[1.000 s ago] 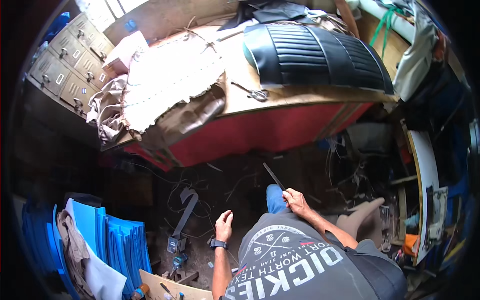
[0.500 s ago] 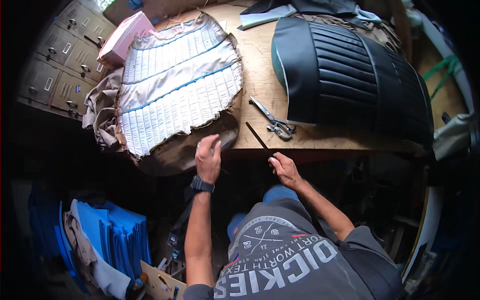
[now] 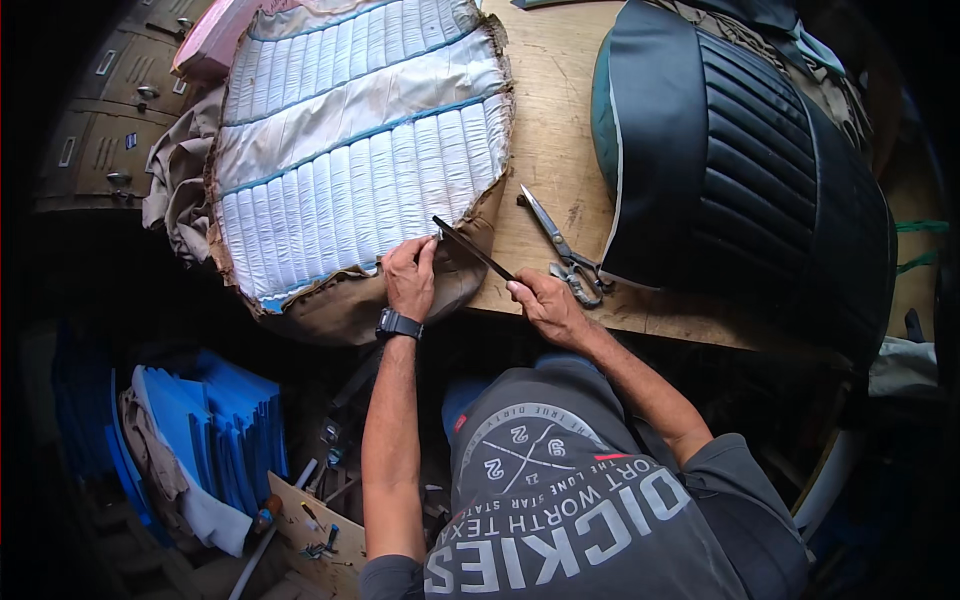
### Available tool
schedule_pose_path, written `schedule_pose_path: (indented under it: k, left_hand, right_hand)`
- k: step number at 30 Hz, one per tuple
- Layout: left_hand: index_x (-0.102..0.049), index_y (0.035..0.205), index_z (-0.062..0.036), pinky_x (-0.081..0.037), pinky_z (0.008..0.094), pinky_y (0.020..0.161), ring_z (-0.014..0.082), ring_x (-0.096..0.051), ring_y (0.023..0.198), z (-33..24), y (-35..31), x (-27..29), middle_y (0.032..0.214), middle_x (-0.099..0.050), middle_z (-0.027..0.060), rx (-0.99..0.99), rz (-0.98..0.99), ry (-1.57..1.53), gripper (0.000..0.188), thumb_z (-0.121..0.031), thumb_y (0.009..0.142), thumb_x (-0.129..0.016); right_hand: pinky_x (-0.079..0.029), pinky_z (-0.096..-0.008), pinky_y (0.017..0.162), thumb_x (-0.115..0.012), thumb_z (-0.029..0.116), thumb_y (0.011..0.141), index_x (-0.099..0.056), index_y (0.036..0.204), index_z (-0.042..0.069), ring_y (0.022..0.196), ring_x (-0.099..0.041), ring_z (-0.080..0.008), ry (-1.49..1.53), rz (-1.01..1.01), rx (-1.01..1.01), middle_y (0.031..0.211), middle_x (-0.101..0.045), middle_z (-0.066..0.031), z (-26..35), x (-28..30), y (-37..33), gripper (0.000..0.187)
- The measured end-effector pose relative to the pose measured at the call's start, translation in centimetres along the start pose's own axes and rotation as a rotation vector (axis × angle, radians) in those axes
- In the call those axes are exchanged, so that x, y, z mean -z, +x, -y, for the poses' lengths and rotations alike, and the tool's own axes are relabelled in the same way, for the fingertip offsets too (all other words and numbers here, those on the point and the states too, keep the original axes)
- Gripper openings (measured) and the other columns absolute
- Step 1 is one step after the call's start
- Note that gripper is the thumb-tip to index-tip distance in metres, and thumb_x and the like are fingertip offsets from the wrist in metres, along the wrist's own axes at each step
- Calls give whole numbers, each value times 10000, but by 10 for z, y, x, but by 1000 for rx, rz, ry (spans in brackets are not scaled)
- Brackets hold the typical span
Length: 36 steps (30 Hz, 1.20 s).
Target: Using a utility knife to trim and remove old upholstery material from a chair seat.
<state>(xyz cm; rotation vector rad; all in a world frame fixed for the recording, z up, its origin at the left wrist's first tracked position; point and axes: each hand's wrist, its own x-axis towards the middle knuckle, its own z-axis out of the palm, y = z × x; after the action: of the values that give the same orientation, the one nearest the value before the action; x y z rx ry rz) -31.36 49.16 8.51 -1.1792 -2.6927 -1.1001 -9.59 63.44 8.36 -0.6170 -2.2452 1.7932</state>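
Observation:
A seat cover lies inside out at the left of the table, its white pleated backing [image 3: 350,190] facing up with blue seam lines and frayed edges. Along its near edge hangs a brown side panel [image 3: 340,315]. My left hand [image 3: 408,280], a watch on its wrist, is closed in a pinch at that edge; what the fingertips grip is too small to make out. My right hand [image 3: 550,305] is wrapped round a thin, dark, blade-like tool [image 3: 472,246]. The tool's tip reaches over the backing, just beyond my left fingertips. Metal scissors [image 3: 562,242] lie to the right, beyond my right hand.
A black pleated seat cover [image 3: 755,165] stands on the wooden table [image 3: 555,85] at the right. Brown cloth [image 3: 188,185], a pink box [image 3: 212,40] and metal lockers [image 3: 110,110] are at the left. Below stand blue sheets [image 3: 215,430] and a board [image 3: 320,535] with small tools.
Both hands have moved forward to the cover's near edge. My left fingers have closed into a pinch there, and the tool's tip has come over the backing. The view has shifted nearer the table.

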Motion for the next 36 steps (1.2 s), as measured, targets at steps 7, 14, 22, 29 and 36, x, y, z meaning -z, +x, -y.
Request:
schedule_pose_path:
  k: [7, 14, 22, 29, 36]
  left_hand:
    - [-656, 938, 38, -418, 282, 659, 85, -461, 702, 9, 6, 5, 710, -559, 2, 349, 262, -479, 273, -219, 1015, -601]
    - [-643, 931, 10, -431, 259, 672, 51, -480, 723, 36, -2, -3, 775, -582, -56, 583, 432, -722, 250, -221, 1019, -603]
    - [-645, 989, -19, -500, 314, 763, 179, -625, 839, -10, -6, 0, 944, -646, 66, 224, -28, -306, 82, -99, 972, -657]
    - [-710, 1017, -37, -503, 400, 737, 298, -630, 837, -11, -7, 5, 918, -611, 112, -2, -23, 30, 132, -92, 897, -720]
    - [-714, 966, -34, -481, 442, 817, 335, -639, 911, -12, 1, 7, 961, -676, 146, 232, 154, -51, 141, -165, 914, -703]
  right_hand:
    - [-478, -345, 617, -630, 216, 1004, -624, 1073, -6, 664, -588, -183, 50, 23, 21, 712, -607, -89, 17, -11, 48, 232]
    - [-456, -305, 582, -634, 241, 1005, -604, 1011, 0, 644, -562, -111, 19, 43, 27, 704, -582, -43, 24, -29, 107, 242]
    - [-500, -420, 686, -541, 278, 1031, -621, 997, -19, 721, -653, -307, 79, 88, -117, 763, -657, -178, 19, -31, 121, 310]
    - [-498, -508, 734, -533, 328, 1023, -609, 996, 17, 840, -659, -441, -156, 87, -63, 812, -655, -234, 14, -42, 126, 322]
    - [-516, -501, 733, -489, 285, 1048, -599, 994, 23, 846, -667, -434, -166, 123, -59, 824, -671, -221, 23, -29, 119, 290]
